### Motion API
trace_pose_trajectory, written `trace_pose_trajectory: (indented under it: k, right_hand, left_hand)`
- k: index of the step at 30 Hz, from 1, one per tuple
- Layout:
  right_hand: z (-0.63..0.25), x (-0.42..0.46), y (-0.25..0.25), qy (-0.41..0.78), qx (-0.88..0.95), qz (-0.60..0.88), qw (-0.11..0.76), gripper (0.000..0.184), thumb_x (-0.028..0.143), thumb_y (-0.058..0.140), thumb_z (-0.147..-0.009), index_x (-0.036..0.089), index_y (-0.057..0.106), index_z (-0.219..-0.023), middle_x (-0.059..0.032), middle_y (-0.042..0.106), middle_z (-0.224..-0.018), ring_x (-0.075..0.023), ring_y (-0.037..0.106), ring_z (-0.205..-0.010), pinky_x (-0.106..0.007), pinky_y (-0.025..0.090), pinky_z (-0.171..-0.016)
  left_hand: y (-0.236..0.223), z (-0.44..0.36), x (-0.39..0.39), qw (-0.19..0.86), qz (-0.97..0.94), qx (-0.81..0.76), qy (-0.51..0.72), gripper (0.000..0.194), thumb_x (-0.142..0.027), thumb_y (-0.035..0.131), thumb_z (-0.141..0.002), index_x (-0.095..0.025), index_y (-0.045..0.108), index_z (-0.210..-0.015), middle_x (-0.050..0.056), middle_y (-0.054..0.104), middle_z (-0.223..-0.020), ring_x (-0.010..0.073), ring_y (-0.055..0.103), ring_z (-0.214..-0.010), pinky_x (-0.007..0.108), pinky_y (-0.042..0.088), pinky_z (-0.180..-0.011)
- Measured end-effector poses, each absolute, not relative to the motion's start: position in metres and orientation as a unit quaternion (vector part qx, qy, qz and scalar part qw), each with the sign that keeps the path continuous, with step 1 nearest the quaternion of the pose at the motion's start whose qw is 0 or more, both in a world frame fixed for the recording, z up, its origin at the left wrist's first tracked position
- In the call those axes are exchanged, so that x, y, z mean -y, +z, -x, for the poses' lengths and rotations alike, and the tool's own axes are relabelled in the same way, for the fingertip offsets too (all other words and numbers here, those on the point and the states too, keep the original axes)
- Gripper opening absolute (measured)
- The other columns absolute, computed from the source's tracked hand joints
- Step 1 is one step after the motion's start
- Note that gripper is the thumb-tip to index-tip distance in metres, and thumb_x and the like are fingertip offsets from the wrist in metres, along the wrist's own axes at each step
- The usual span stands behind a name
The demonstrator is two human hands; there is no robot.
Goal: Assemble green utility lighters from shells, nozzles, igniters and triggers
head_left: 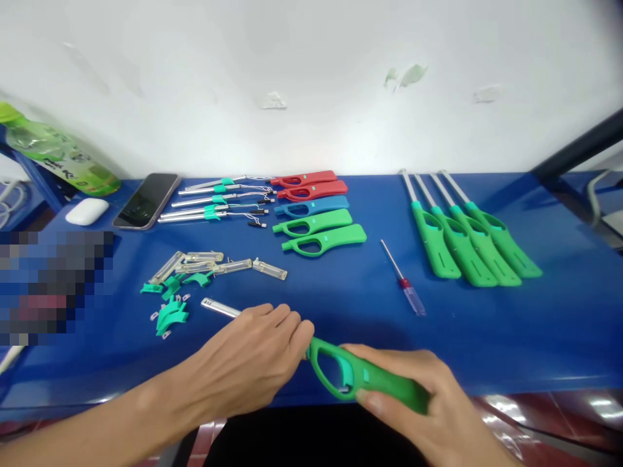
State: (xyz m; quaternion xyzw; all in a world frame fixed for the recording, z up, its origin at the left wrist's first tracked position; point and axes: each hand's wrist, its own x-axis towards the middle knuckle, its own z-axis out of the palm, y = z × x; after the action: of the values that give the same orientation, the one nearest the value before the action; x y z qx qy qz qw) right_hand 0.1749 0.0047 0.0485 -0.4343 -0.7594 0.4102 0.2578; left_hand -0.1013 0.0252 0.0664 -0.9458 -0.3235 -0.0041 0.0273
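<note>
My right hand (418, 395) wraps around the handle of a green stick lighter (363, 377) at the table's front edge. My left hand (253, 360) has its fingers curled over the lighter's front end, covering most of its metal tube (219, 307), whose tip pokes out to the left. A small screwdriver with a red and clear handle (403, 280) lies just beyond the hands on the blue table (511, 324).
Several assembled green lighters (467, 237) lie at the right. Red, blue and green handle shells (314, 211) sit in the middle, beside metal tubes with wires (214, 201). Clear tanks and teal triggers (189, 279) lie at left. A phone (146, 200), white case (87, 211) and green bottle (58, 152) sit far left.
</note>
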Motion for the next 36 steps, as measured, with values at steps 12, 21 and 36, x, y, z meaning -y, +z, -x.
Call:
trace_pose_trajectory:
  k: [12,21,36]
  right_hand:
    - [-0.173,-0.009,0.047,0.127,0.895,0.316,0.287,0.032,0.029,0.047,-0.113,0.018,0.065,-0.137,-0.0020,0.084,-0.107,-0.0134,0.082,-0.087,-0.024,0.062,-0.060]
    - [-0.186,-0.030,0.029,0.130,0.910,0.293,0.264,0.055,0.004,0.050,-0.102,0.027,0.060,-0.150,-0.0023,0.074,-0.138,-0.0183,0.073,-0.117,-0.033,0.062,-0.099]
    - [-0.213,-0.046,0.032,0.023,0.797,0.501,0.336,0.018,0.028,0.060,-0.105,0.026,0.071,-0.119,-0.0051,0.069,-0.108,-0.0218,0.068,-0.097,-0.038,0.050,-0.094]
  left_hand:
    - [0.076,0.107,-0.023,-0.070,0.935,0.347,-0.021,0.026,-0.001,0.048,-0.080,-0.024,0.046,-0.091,0.000,0.062,-0.074,0.0215,0.061,-0.062,0.034,0.043,-0.052]
    - [0.051,0.110,0.026,-0.028,0.841,0.487,-0.234,0.036,-0.006,0.048,-0.105,-0.014,0.061,-0.138,0.009,0.073,-0.111,0.0219,0.065,-0.097,0.040,0.055,-0.090]
    - [0.059,0.173,-0.013,0.079,0.785,0.557,-0.257,0.039,-0.007,0.054,-0.103,-0.026,0.066,-0.135,0.005,0.071,-0.115,0.0219,0.061,-0.105,0.037,0.051,-0.094]
